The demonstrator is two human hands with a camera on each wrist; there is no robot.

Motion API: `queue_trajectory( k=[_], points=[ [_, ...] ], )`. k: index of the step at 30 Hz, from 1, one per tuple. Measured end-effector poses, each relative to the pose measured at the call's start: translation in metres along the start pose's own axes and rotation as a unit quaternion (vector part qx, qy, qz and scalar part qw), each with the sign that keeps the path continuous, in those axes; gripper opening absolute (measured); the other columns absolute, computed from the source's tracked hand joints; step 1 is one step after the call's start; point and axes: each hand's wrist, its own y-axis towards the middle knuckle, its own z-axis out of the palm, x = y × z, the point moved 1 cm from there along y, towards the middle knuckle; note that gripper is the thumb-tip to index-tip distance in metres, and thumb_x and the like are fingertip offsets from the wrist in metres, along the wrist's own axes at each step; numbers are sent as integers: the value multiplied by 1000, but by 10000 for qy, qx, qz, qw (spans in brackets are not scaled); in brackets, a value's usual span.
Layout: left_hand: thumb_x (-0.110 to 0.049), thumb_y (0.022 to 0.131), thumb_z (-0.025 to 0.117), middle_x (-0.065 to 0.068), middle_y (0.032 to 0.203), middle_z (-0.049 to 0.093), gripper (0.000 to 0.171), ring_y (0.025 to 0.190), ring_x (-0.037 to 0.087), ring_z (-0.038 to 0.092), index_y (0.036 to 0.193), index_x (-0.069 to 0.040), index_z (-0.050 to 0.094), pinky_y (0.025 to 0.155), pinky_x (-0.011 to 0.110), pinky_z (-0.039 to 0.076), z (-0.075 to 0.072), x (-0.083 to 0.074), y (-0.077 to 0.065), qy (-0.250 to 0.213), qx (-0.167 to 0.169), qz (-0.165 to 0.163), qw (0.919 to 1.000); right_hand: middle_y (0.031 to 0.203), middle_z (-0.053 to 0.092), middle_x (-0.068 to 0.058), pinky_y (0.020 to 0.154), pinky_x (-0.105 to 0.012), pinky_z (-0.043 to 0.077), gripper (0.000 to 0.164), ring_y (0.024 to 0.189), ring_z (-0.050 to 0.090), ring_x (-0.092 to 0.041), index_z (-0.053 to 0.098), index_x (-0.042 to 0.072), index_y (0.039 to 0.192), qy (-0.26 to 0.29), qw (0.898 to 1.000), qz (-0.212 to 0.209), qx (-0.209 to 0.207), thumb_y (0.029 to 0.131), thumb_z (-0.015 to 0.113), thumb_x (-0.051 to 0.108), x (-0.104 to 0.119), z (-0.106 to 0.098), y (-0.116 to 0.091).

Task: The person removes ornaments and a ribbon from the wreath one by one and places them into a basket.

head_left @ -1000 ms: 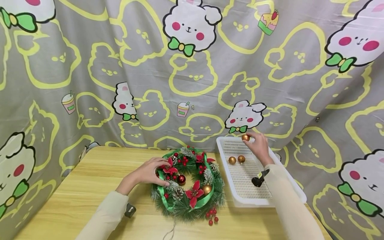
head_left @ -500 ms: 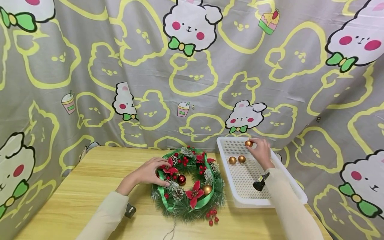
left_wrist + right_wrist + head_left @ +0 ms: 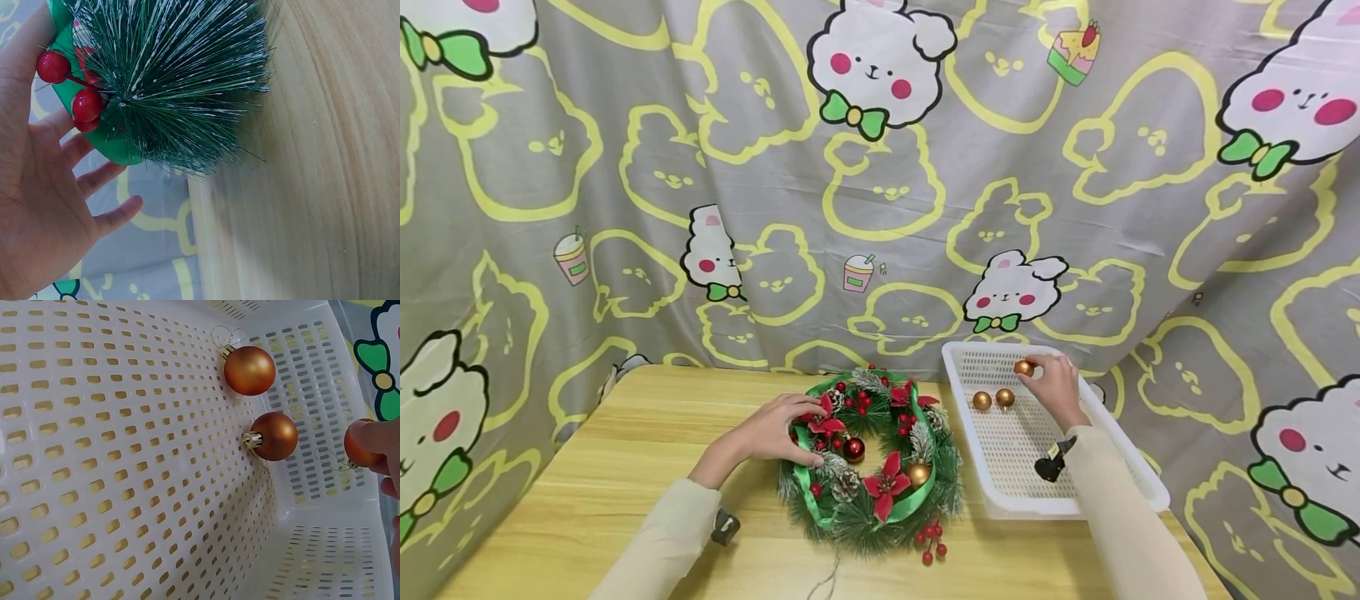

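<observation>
Steadily, at the right of the head view, a bare right hand (image 3: 1054, 390) pinches a shiny copper-gold ball ornament (image 3: 1024, 368) between thumb and fingers, at the far end of a white perforated plastic basket (image 3: 1037, 507). Two matching copper-gold balls (image 3: 982, 401) lie inside it, near each other but apart. At lower centre, a round green pine wreath with red flowers (image 3: 862, 510) lies on a pale wooden table (image 3: 647, 433); the bare left hand (image 3: 777, 429) touches its left side, fingers loosely spread, unclenched

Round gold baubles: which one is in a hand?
The round gold bauble pinched by the right hand; two others lie in the white perforated plastic basket, and another sits on the round green wreath.
</observation>
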Motion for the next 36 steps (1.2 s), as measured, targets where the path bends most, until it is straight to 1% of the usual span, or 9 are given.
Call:
queue_trajectory(
  k=[4,8,13,16,20,28,36],
  points=[
    [-60,74,84,14,155,46,81,143,42,41,141,-20,61,108,71,37,0,0,0,7,-5,19,10000,119,70,-27,99,-66,34,40,115,57,-48,71,-4,121,-105,9999,45,116,87,78,16,-1,0,-1],
    [-60,74,84,15,156,45,82,144,43,39,141,-20,61,108,72,36,-1,0,0,-13,12,4,10000,119,70,-28,97,-65,35,40,114,57,-48,71,-3,122,-214,9994,84,249,88,78,16,-3,1,-1],
    [-60,74,84,15,156,45,82,144,43,39,141,-20,61,109,72,36,-2,-1,1,8,23,-16,10000,122,69,-27,97,-63,33,41,113,55,-45,69,-2,126,-159,9980,252,550,90,77,17,-1,0,-3],
    [-60,74,84,15,156,45,82,145,42,39,141,-20,61,109,72,35,-2,-1,1,11,32,-26,10000,121,69,-26,95,-63,32,40,112,54,-45,69,-2,126,-163,9968,323,713,91,76,16,-1,0,-5],
    [-60,74,84,15,156,45,82,144,42,39,141,-20,61,109,72,35,-2,0,1,-1,30,-28,10000,118,70,-25,92,-63,32,38,110,55,-45,70,-2,123,-217,9960,263,826,91,77,16,-2,1,-6],
    [-61,74,84,15,156,45,82,145,43,39,142,-21,61,109,72,35,-1,0,0,-8,45,-46,10000,123,69,-26,91,-64,33,38,111,54,-47,70,-1,125,-461,9929,222,1070,91,76,14,-6,9,-7],
    [-61,74,84,14,156,45,81,145,42,39,141,-21,61,109,71,36,0,1,0,-15,50,-62,10000,120,70,-25,88,-61,34,35,109,55,-47,73,0,121,-644,9912,64,1151,88,78,11,-8,11,-9]
  ],
)
